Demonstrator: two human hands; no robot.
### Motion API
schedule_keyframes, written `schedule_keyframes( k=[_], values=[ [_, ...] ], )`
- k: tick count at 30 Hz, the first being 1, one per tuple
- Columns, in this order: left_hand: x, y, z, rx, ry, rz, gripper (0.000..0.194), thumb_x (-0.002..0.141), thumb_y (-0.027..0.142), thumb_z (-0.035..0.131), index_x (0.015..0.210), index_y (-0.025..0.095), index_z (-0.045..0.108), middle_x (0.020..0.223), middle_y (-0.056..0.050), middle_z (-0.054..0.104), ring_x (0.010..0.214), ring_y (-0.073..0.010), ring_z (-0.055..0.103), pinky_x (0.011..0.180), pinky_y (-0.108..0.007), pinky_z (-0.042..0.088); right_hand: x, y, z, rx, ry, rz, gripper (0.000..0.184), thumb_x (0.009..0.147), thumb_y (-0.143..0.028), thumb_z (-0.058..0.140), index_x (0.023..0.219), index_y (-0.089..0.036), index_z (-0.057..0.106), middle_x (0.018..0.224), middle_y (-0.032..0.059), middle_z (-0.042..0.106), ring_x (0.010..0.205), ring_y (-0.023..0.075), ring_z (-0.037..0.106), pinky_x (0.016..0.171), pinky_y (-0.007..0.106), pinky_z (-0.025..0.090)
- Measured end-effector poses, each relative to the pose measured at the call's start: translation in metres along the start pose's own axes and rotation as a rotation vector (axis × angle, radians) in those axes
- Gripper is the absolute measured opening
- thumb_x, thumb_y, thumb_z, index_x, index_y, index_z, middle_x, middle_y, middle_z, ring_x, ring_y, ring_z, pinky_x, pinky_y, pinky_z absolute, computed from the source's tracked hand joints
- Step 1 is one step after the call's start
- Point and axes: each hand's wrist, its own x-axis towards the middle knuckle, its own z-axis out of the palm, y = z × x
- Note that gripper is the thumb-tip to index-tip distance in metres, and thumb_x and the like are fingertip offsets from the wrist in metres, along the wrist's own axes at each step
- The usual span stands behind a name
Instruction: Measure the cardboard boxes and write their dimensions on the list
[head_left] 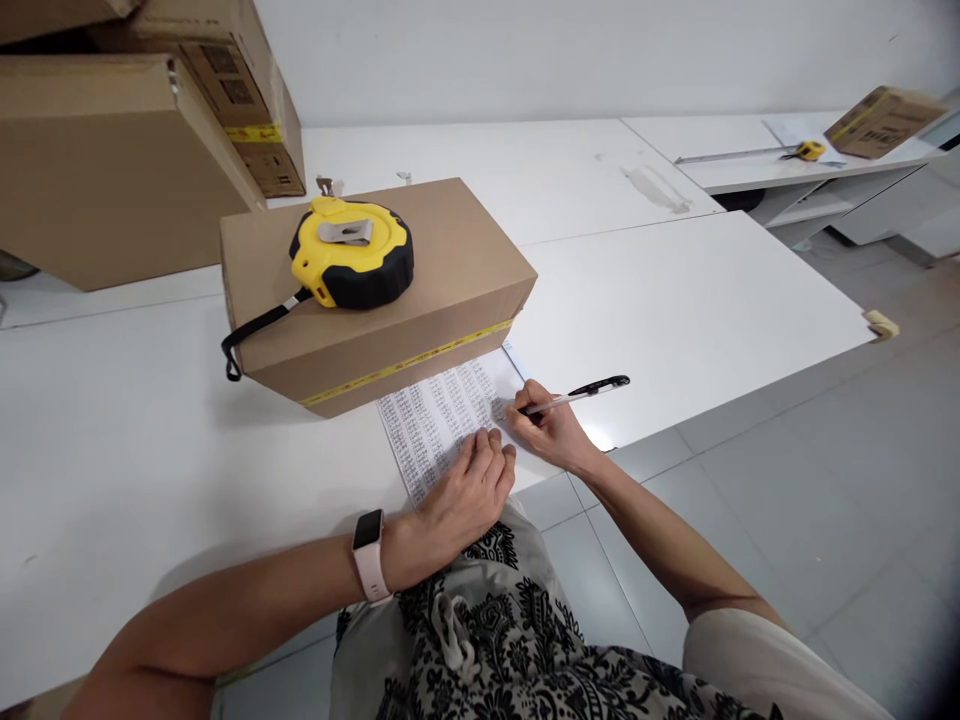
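Note:
A pen (577, 393) with a clear barrel and black clip end is pinched in my right hand (551, 428), its tip end down at the paper's right side. The sheet of paper (431, 440) carries several columns of small handwriting. My left hand (466, 492) rests across the paper's lower edge, holding nothing, its fingers lying slightly bent on the sheet. Just beyond the paper stands a brown cardboard box (450, 240) with a yellow tape strip, covering the sheet's far end. On top of that box lies a yellow and black tape measure (356, 250) with a wrist strap.
Larger cardboard boxes (97, 170) stand at the back left on the white table (675, 310). On a separate table at the far right are another carton (881, 122) and a second tape measure (810, 151) with its blade drawn out. Tiled floor (720, 500) lies past the table edge.

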Motion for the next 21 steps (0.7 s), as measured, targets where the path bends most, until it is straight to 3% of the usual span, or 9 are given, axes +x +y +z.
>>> schedule_keyframes(
  k=[21],
  values=[
    [-0.0005,0.0014,0.0047,-0.025,0.035,-0.012,0.051,0.100,0.024,0.048,0.143,-0.002,0.053,0.138,-0.027,0.063,0.129,-0.0342,0.059,0.115,-0.048,0.040,0.0006,0.0020,0.0012,-0.034,0.047,-0.028,0.025,0.090,-0.026,0.061,0.075,-0.026,0.041,0.061,-0.0076,0.035,0.054,0.0107,0.032,0.052,0.029,0.027]
  ],
)
